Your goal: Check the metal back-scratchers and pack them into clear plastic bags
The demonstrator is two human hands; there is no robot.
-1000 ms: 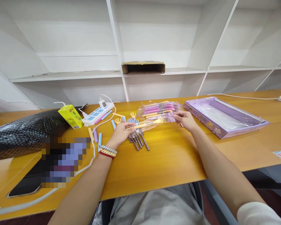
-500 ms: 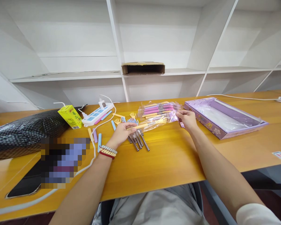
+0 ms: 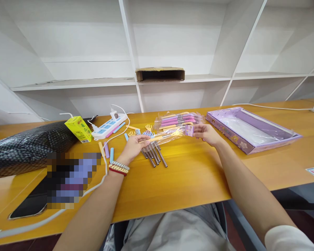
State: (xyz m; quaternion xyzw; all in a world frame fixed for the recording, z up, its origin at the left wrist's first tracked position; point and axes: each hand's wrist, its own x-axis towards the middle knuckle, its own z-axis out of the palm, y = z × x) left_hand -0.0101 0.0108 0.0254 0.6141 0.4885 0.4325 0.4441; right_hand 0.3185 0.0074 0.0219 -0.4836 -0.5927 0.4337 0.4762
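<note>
– In hand, above the middle of the table (image 3: 193, 188)?

– Holds a yellow scratcher (image 3: 157, 138), nearly level in a clear sleeve (image 3: 170, 140), its hand-shaped head toward the right. Pinches the handle end between thumb and fingers of the left hand (image 3: 134, 146), just above the tabletop's clutter.

– And with the right hand (image 3: 208, 134)?

– Grips the opposite end of the sleeve with bent fingers, right at a small purple card (image 3: 189, 130).

– Directly below?

– A pile of unwrapped scratchers (image 3: 153, 153), partly hidden by the left hand, with metal shafts aimed at the table's near edge and blue and yellow heads toward the back edge.

– Along that back edge?

– Just beyond the held scratcher, bagged pink and yellow scratchers (image 3: 172, 122). Farther left, a white power strip (image 3: 110, 126) with plugs inserted, then a yellow drink carton (image 3: 79, 129) with a straw. To the right, an open purple box (image 3: 226, 135), with clear plastic inside.

– Toward the near edge, at left?

– A phone (image 3: 54, 183), with its screen pixelated, in front of a black wrapped parcel (image 3: 28, 146). Between phone and left hand, pastel sticks (image 3: 111, 155) beside a white cable (image 3: 105, 167).

– Behind the table?

– White shelving (image 3: 178, 42), bearing a cardboard box (image 3: 160, 70), open toward the camera.
</note>
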